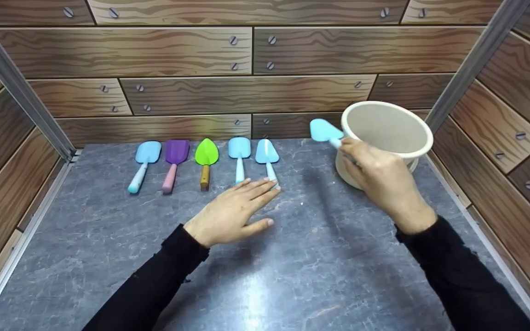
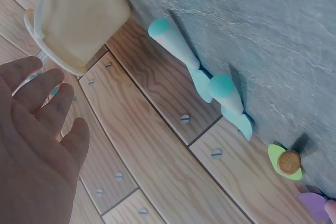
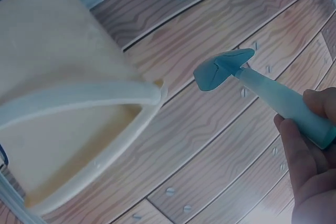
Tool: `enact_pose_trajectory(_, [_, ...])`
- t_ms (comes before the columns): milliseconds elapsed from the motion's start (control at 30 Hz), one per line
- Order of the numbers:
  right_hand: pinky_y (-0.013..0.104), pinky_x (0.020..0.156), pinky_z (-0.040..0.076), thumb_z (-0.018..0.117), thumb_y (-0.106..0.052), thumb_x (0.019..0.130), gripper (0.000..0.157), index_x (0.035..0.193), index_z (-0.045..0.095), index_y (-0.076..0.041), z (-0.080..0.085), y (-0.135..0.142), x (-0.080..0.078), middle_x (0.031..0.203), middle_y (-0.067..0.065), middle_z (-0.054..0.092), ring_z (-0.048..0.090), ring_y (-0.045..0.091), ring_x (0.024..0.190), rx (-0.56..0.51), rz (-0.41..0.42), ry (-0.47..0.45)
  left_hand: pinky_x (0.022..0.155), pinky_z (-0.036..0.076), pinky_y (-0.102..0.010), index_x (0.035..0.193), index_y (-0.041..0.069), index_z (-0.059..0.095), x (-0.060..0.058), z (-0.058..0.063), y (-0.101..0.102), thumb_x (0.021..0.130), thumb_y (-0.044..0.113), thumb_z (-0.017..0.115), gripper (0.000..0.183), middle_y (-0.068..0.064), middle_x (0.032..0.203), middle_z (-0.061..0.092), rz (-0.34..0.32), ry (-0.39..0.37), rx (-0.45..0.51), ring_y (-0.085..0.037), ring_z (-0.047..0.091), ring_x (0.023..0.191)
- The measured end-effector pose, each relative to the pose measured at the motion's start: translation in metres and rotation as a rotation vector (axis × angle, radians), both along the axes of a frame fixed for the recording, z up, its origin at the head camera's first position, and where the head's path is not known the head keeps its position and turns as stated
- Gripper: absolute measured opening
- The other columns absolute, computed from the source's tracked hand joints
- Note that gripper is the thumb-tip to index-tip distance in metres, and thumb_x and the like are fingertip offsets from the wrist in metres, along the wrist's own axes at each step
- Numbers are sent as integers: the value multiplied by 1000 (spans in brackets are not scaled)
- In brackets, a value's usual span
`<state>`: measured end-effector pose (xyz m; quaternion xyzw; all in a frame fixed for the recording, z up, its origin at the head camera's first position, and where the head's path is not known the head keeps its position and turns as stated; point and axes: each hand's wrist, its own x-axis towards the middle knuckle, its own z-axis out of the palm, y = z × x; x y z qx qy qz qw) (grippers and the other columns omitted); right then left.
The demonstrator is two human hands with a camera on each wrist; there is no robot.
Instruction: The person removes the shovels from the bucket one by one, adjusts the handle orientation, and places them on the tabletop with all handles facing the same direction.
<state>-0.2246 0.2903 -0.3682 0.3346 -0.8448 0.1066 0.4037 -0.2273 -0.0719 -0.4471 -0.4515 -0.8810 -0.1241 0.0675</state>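
Observation:
My right hand (image 1: 380, 179) grips a light blue hand trowel (image 1: 324, 130) by its handle, in the air just left of the cream bucket (image 1: 389, 124). In the right wrist view, thumb and fingers close round the pale handle (image 3: 273, 93), and the blade points away from the hand. My left hand (image 1: 235, 211) is held palm down with its fingers extended, overlapping the handle ends of two light blue trowels (image 1: 239, 148) (image 1: 267, 151) in the head view. The left wrist view shows that palm (image 2: 39, 145) holding nothing.
Left of those trowels lie a green trowel (image 1: 206, 152) with a brown handle, a purple one (image 1: 176, 151) with a pink handle and another blue one (image 1: 148, 152), in a row. Wood-patterned panels (image 1: 182, 50) enclose the grey marbled tabletop (image 1: 108, 257) at back and sides.

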Motion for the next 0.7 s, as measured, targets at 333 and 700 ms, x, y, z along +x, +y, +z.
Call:
enact_pose_trajectory(333, [48, 91, 75, 91, 5, 96, 28, 123, 84, 5, -16, -18, 14, 125, 26, 88, 90, 41, 108, 39, 31, 18, 149, 30, -62, 185, 12, 37, 1, -3, -15, 122, 54, 56, 77, -13, 192, 41, 31, -23, -15, -33, 37, 181])
enact_pose_trajectory(700, [40, 87, 75, 95, 1, 92, 30, 121, 85, 3, -37, -37, 29, 121, 26, 88, 91, 38, 102, 108, 106, 36, 150, 29, -61, 184, 11, 39, 0, -9, -30, 122, 52, 57, 76, -13, 191, 43, 60, -21, -27, -33, 40, 180])
